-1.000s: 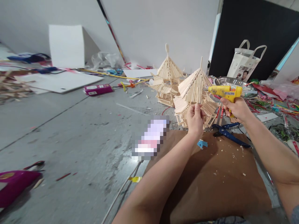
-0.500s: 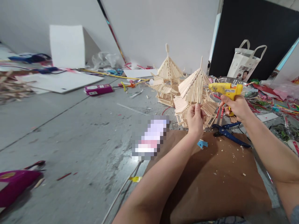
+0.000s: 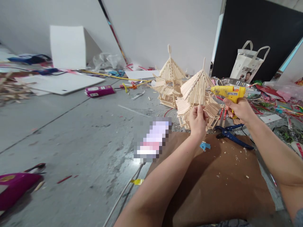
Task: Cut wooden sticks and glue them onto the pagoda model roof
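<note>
A small pavilion model (image 3: 194, 87) of thin wooden sticks stands on the floor ahead, with a pointed roof. My left hand (image 3: 198, 118) is at the lower edge of that roof, thumb and finger pinched on the end of a wooden stick (image 3: 200, 100). My right hand (image 3: 240, 110) grips a yellow hot glue gun (image 3: 228, 91) by its handle. Its nozzle points left, close to the roof's right slope; I cannot tell whether it touches. A second stick pavilion (image 3: 170, 71) stands just behind, to the left.
Blue-handled cutters (image 3: 233, 138) and a blue scrap (image 3: 204, 146) lie on a brown sheet (image 3: 220, 189). A blurred-out phone (image 3: 153, 138) with a cable is left of it. Purple boxes (image 3: 100, 91), a metal bowl (image 3: 252, 94) and a paper bag (image 3: 246, 64) stand around.
The glue gun has shifted very slightly left and down, along with my right hand. My left hand and the pavilions stay in place.
</note>
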A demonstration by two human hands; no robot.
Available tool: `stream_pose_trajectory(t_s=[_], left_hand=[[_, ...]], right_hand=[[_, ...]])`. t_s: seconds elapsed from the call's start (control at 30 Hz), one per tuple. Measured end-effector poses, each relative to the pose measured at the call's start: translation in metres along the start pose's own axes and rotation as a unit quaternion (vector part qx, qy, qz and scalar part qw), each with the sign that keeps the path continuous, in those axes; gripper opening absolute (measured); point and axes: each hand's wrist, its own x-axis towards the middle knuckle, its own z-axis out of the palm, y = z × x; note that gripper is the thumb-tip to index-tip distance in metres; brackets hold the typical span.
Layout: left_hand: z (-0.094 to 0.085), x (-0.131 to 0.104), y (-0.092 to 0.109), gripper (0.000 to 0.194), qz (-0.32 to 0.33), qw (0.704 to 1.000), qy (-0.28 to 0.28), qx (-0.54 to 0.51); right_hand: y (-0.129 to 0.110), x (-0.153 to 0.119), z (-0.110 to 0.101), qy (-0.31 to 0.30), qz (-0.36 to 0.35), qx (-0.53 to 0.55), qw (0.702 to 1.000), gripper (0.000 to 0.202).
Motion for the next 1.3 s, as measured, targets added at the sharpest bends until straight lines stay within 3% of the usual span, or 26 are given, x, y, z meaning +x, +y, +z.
stream_pose_trajectory(t_s=[0.93, 1.3], left_hand=[[0.000, 0.000, 0.001, 0.034, -0.009, 1.000, 0.006, -0.002], [0.000, 0.000, -0.001, 0.034, -0.007, 1.000, 0.004, 0.005]], right_hand=[[0.014, -0.007, -0.007, -0.029, -0.005, -0.109, 0.994, 0.046], [0.013, -0.008, -0.006, -0.032, 0.011, -0.049, 0.998, 0.036]])
